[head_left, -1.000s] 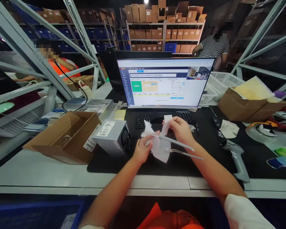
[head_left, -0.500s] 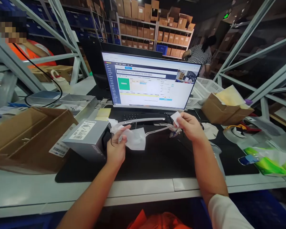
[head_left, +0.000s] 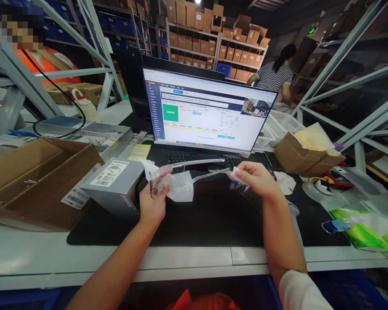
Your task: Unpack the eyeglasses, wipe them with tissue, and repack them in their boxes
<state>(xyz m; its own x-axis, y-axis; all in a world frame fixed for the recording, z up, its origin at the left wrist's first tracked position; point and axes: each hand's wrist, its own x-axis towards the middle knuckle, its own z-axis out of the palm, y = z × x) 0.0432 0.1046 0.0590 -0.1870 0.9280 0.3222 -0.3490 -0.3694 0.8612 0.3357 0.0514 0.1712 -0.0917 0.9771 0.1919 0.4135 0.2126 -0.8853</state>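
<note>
My left hand [head_left: 153, 200] is closed around the front of a pair of clear glasses and the white tissue wrap [head_left: 179, 187] round them. The two clear temple arms [head_left: 197, 162] stretch to the right above the black desk mat [head_left: 213, 215]. My right hand [head_left: 257, 177] pinches the tip of the nearer arm together with a small piece of white paper. A grey product box [head_left: 114, 187] lies on its side just left of my left hand.
A monitor [head_left: 207, 112] and keyboard [head_left: 181, 158] stand behind my hands. An open cardboard box [head_left: 35, 181] lies at the left, another [head_left: 300, 157] at the right with packets [head_left: 358, 224] beside it. A scanner sits under my right forearm. Two other people work among the racks behind.
The glasses swung from pointing down-right to lying level, arms stretched rightward. My hands moved apart, and my right hand shifted from the paper slip to the arm tip. The view turned slightly left.
</note>
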